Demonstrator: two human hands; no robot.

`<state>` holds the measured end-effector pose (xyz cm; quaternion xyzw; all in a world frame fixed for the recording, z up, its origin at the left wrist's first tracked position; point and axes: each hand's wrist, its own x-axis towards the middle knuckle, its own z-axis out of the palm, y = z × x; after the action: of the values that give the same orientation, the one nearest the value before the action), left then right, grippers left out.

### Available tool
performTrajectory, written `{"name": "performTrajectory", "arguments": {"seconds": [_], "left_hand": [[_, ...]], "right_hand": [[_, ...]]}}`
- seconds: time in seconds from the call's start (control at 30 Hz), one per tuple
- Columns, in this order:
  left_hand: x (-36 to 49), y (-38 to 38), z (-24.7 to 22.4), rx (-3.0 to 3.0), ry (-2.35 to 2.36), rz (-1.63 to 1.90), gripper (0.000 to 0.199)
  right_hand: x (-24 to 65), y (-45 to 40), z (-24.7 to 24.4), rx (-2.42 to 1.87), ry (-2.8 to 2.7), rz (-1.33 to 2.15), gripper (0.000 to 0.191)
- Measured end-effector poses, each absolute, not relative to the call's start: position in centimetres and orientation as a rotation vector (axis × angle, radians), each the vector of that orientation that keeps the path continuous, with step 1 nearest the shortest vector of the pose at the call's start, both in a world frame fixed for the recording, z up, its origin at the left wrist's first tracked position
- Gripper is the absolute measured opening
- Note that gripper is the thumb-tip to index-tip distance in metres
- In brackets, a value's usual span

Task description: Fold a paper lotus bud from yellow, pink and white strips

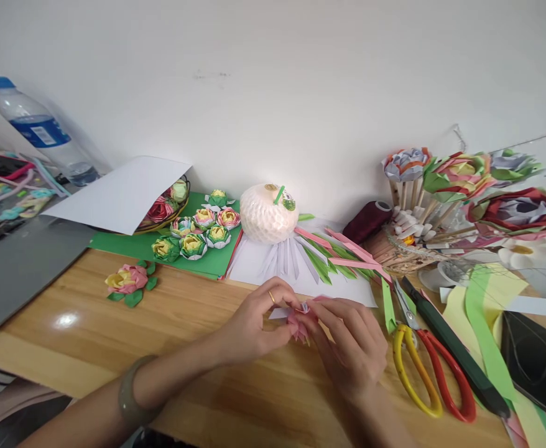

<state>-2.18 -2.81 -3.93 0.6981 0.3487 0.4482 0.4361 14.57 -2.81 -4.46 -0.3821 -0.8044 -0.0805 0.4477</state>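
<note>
A small pink folded-paper flower (300, 328) is pinched between my two hands above the wooden table. My left hand (266, 320), with a ring on one finger, grips it from the left. From the other side my right hand (350, 339) holds it with thumb and fingers, hiding part of it. A bit of white paper (278, 313) sticks out beside the left fingertips. Just behind the hands, folded white strips (273, 258), pink strips (357, 264) and green strips (318, 264) lie on a white sheet (249, 272).
Red-and-yellow scissors (434, 370) and a dark green cutter (459, 348) lie to the right, near a black phone (536, 361). Paper flowers (193, 244) sit on green card (217, 266). A finished pink flower (130, 280) rests at left. Behind stand a wrapped fruit (269, 214) and a bottle (44, 134).
</note>
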Motion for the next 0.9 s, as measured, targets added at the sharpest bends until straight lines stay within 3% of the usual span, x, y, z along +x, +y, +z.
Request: {"name": "performTrajectory", "arguments": {"seconds": [0.33, 0.63, 0.9], "left_hand": [[-2.3, -2.6, -4.3, 1.696, 0.849, 1.214, 0.009], [-3.0, -1.6, -4.3, 1.312, 0.940, 0.913, 0.018], [-2.9, -1.4, -4.4, 1.198, 0.988, 0.830, 0.020]], "right_hand": [[14.9, -2.8, -4.0, -0.981, -2.071, -0.260, 0.014], [14.7, -2.3, -2.5, -0.988, -2.079, 0.869, 0.006], [14.1, -2.7, -3.5, -1.248, -1.789, 1.165, 0.015]]}}
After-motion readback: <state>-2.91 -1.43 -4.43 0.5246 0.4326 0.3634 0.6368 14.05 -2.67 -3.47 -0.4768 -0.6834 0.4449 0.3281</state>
